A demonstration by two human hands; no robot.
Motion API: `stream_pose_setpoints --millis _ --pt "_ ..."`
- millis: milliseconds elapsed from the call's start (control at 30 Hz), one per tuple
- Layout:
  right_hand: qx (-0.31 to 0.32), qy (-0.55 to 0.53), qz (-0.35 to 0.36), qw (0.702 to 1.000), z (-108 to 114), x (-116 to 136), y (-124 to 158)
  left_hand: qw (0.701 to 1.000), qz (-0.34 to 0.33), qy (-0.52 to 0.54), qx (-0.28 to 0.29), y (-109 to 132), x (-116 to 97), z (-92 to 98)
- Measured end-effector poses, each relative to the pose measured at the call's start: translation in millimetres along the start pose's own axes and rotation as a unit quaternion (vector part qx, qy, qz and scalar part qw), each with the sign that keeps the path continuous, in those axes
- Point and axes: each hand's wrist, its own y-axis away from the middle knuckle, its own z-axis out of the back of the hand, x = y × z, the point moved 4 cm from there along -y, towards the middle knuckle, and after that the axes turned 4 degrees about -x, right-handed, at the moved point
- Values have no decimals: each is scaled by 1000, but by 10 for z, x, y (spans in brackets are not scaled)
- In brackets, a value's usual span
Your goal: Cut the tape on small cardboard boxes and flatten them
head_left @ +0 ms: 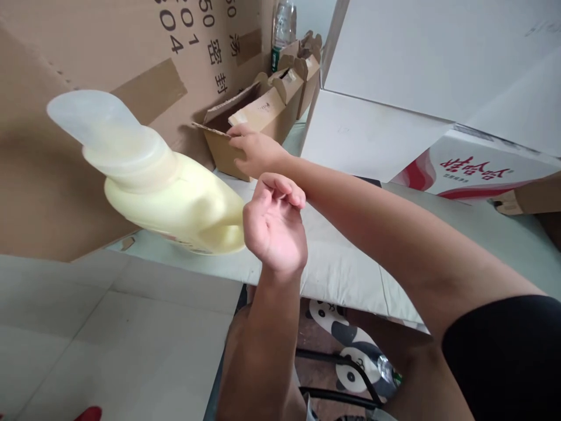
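A person's left hand (274, 234), fingers curled shut on the handle, holds a pale yellow jug (175, 202) clear of the table (350, 269), at nine o'clock from the fist. The jug is capped, smooth and tipped toward ten o'clock. At twelve o'clock the right hand (254, 151) lies on an open cardboard carton (221, 155); its grip cannot be told. The jug appears lifted, not yet boxed.

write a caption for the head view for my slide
Left hand holds a tilted pale yellow detergent bottle by its handle while right hand touches an open cardboard box.
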Motion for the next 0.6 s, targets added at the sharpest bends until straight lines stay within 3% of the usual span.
stream_pose_setpoints --millis 67,167,267,400,500,600 --pt "-28 -24 -24 999 19 -110 110 1000 7 -7 12 38 -44 -47" --pt "-79 -68 -78 991 85 -328 504 998 -7 -60 24 146 -170 -159" --pt "-96 -92 -108 985 172 -481 1100 991 -49 -118 36 288 -301 -294" --pt "-108 -144 -100 979 352 -484 2087 968 -157 -194 26 423 -329 -400" --pt "-135 -169 -89 972 526 -399 2872 915 -215 -339 32 412 -190 -428" --pt "-130 -208 -73 967 644 -321 3508 834 -195 -514 36 298 48 -377"
